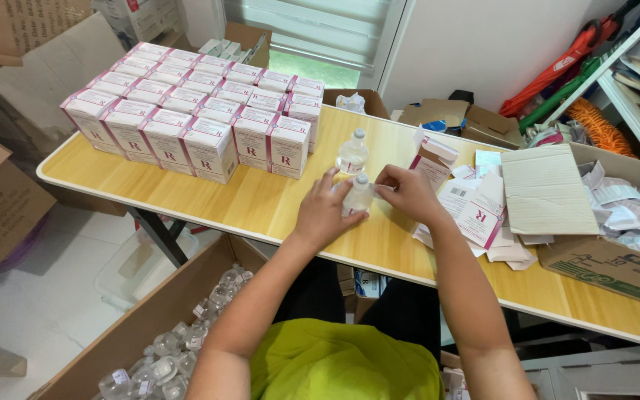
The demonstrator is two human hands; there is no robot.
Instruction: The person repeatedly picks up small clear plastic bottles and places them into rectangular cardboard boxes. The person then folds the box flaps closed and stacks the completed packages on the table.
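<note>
The wooden desk [261, 204] carries everything, and places here are told from it. On its far left part stands a large block of white and pink cartons [194, 111], packed tight in rows. At its right end sits an open brown cardboard box [601, 259] with folded paper leaflets [631, 211] inside, and flattened cartons [475, 215] lie just beside it. Below the desk's near edge, another cardboard box [150, 318] holds many clear bottles. Near the desk's middle, the left hand [324, 215] wraps its grip around a small clear bottle [358, 195], while the right hand [409, 192] pinches at that bottle's side with its fingertips. A second clear bottle [352, 154] stands upright just behind.
</note>
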